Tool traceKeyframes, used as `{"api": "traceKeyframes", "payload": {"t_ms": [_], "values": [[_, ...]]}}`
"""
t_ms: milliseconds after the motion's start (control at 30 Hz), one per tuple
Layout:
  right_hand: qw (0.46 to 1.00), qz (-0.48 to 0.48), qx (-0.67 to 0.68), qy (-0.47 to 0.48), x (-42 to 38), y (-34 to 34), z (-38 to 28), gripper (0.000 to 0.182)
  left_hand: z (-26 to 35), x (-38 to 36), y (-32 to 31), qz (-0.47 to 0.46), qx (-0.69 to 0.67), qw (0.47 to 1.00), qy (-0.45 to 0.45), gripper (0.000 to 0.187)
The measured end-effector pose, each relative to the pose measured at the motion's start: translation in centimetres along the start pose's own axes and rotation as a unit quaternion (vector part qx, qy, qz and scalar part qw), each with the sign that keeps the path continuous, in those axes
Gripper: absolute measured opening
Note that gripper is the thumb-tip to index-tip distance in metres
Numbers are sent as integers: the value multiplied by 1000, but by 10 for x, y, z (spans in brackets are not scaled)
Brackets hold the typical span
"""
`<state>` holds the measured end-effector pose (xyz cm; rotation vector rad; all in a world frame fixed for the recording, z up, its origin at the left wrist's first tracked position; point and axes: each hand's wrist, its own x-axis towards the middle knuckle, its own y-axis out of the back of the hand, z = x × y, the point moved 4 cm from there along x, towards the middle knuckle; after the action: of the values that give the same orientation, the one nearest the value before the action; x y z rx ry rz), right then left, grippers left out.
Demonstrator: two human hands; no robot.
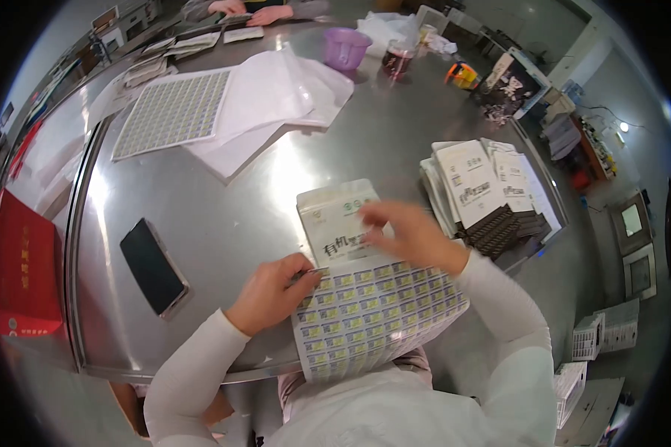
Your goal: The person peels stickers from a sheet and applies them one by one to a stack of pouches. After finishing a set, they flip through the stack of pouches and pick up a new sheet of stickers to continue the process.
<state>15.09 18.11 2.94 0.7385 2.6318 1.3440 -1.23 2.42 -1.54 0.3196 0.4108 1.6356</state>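
My left hand (pixel 276 290) pinches the upper left corner of a sheet of small printed labels (pixel 373 313), which hangs over the table's front edge. Just beyond the sheet a white printed packet (pixel 332 223) lies on the metal table (pixel 224 194). Above the packet's right side is my right hand (pixel 406 232), blurred, with its thumb and fingers bent towards each other; whether something small is between them cannot be made out. The packet's lower edge meets the label sheet.
Stacked packets (pixel 470 182) stand at the right, a black phone (pixel 154 267) at the left. Farther back are another label sheet (pixel 175 112), white paper (pixel 265 93), a purple basket (pixel 347 48), a jar (pixel 397 59) and an orange tape dispenser (pixel 462 74). A co-worker's hands (pixel 268 15) are across the table.
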Motion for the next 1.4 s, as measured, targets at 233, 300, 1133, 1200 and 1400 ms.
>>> {"api": "traceKeyframes", "payload": {"t_ms": [233, 300, 1133, 1200, 1400], "values": [[996, -89, -7, 15, -5, -48, -35, 21, -3, -1, 2, 25, -16, 999, -33, 18], [996, -86, 5, 4, -4, -43, -31, 18, 2, -1, 7, 28, -44, 999, -3, 17], [998, -34, 22, 48, -7, -43, -29, 19, -18, 4, 2, 11, -144, 987, 73, 17], [998, -25, -4, 55, -7, -46, -31, 18, -18, 4, 2, 16, -141, 987, 71, 17], [985, 91, -25, 144, -9, -50, -32, 13, -19, 5, 2, 28, -128, 989, 75, 17]]}}
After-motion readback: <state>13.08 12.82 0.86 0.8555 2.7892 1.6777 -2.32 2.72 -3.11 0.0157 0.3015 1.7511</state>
